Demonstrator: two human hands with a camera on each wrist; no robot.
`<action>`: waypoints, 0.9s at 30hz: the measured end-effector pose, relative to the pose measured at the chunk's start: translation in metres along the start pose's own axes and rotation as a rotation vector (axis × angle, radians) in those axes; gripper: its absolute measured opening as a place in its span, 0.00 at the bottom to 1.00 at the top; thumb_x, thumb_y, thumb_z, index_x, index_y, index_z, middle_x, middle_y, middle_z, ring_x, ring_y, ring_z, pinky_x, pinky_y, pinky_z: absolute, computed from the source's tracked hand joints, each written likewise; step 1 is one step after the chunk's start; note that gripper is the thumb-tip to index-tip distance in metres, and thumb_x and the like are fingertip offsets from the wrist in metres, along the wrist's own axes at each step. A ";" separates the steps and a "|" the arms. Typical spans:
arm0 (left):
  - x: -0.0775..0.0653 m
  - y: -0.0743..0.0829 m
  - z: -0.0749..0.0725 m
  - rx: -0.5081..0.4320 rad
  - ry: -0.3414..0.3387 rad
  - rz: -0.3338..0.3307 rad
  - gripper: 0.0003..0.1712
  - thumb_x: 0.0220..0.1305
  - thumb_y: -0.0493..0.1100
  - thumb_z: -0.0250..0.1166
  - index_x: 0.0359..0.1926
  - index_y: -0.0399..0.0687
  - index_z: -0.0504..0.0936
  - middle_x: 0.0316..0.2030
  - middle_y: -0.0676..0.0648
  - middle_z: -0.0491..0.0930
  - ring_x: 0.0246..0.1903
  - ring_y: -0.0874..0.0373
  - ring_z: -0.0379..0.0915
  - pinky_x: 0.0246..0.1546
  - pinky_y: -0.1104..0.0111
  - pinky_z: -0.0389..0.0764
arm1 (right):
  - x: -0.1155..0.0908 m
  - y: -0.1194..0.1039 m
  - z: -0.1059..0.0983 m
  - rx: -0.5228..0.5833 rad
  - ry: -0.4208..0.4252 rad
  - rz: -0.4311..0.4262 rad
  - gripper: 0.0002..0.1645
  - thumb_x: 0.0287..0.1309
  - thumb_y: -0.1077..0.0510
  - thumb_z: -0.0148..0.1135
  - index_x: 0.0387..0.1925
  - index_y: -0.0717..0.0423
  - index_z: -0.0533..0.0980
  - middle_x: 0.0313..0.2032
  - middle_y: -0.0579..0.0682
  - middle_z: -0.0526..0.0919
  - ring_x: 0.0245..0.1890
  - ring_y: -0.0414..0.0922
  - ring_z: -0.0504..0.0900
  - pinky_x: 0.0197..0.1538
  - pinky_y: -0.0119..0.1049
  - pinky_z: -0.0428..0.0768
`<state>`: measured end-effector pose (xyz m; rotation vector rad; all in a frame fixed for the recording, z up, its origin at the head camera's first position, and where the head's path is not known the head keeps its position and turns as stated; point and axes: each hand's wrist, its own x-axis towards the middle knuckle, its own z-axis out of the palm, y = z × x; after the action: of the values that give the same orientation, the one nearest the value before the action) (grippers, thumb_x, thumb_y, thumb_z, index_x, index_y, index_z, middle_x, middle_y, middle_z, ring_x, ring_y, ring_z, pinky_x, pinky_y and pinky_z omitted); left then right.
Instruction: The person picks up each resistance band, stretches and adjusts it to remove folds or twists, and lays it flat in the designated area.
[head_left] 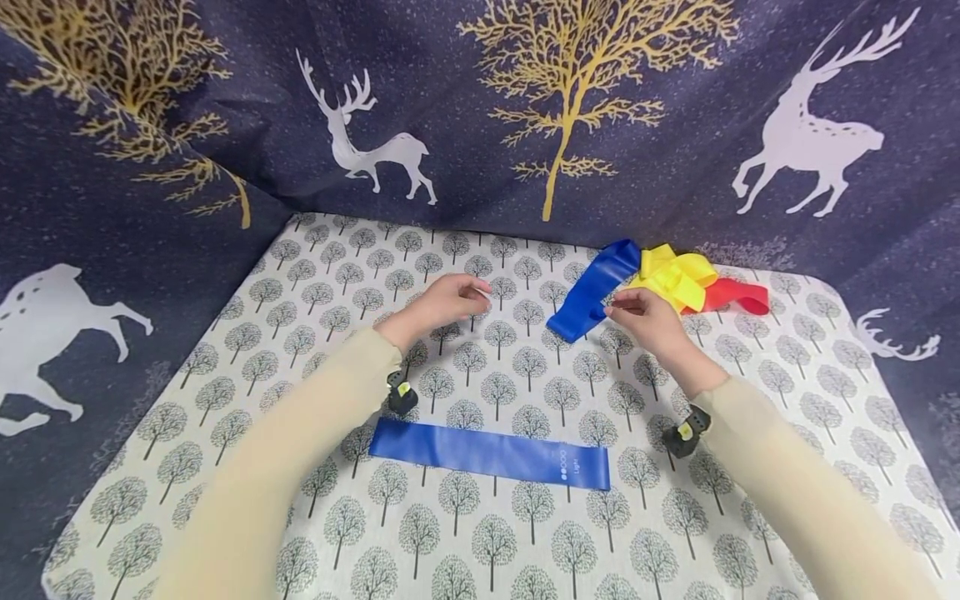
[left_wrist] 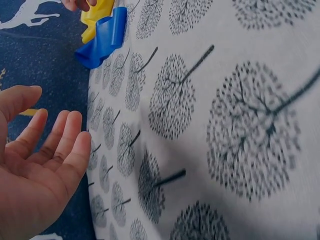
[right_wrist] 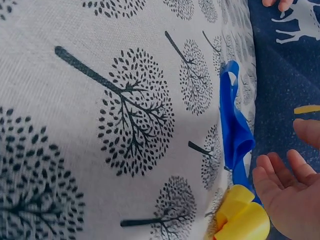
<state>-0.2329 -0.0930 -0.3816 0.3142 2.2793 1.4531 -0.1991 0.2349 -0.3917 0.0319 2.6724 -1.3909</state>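
Note:
My left hand (head_left: 453, 302) hovers over the middle of the table with loosely bent fingers. In the left wrist view, nothing lies in its palm. At the back right, my right hand (head_left: 648, 321) hangs beside a blue elastic band (head_left: 588, 296), its fingers relaxed; the right wrist view shows a small gap to the band. A yellow band (head_left: 678, 279), looped and crumpled, lies behind that hand, partly over a red band (head_left: 738, 293). Nearer the front, another blue band (head_left: 487, 454) marked "Light" lies flat between my forearms.
The table is covered by a white cloth (head_left: 457, 533) printed with trees. A dark blue curtain (head_left: 465, 192) with deer and golden trees hangs behind it and along the sides. Both wrists wear small black camera mounts.

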 end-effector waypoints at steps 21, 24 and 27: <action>0.035 -0.008 0.061 -0.140 -0.019 -0.077 0.24 0.66 0.33 0.61 0.63 0.35 0.77 0.52 0.34 0.83 0.49 0.44 0.83 0.54 0.63 0.84 | 0.018 0.011 0.019 0.030 0.018 0.076 0.25 0.73 0.56 0.57 0.62 0.70 0.70 0.59 0.69 0.78 0.55 0.53 0.78 0.50 0.28 0.76; 0.040 -0.008 0.067 -0.157 -0.022 -0.095 0.24 0.67 0.33 0.61 0.63 0.35 0.77 0.52 0.34 0.83 0.48 0.45 0.83 0.52 0.64 0.85 | 0.021 0.011 0.021 0.012 0.028 0.097 0.24 0.73 0.56 0.56 0.61 0.70 0.71 0.59 0.69 0.78 0.52 0.52 0.78 0.48 0.30 0.75; 0.045 -0.006 0.071 -0.174 -0.039 -0.121 0.24 0.69 0.33 0.60 0.66 0.35 0.75 0.56 0.33 0.81 0.52 0.43 0.82 0.53 0.65 0.84 | 0.024 0.011 0.024 0.017 0.028 0.110 0.25 0.73 0.55 0.56 0.61 0.69 0.71 0.59 0.68 0.78 0.47 0.46 0.77 0.43 0.26 0.74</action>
<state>-0.2395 -0.0203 -0.4235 0.1479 2.0855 1.5554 -0.2194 0.2206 -0.4174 0.1992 2.6374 -1.3892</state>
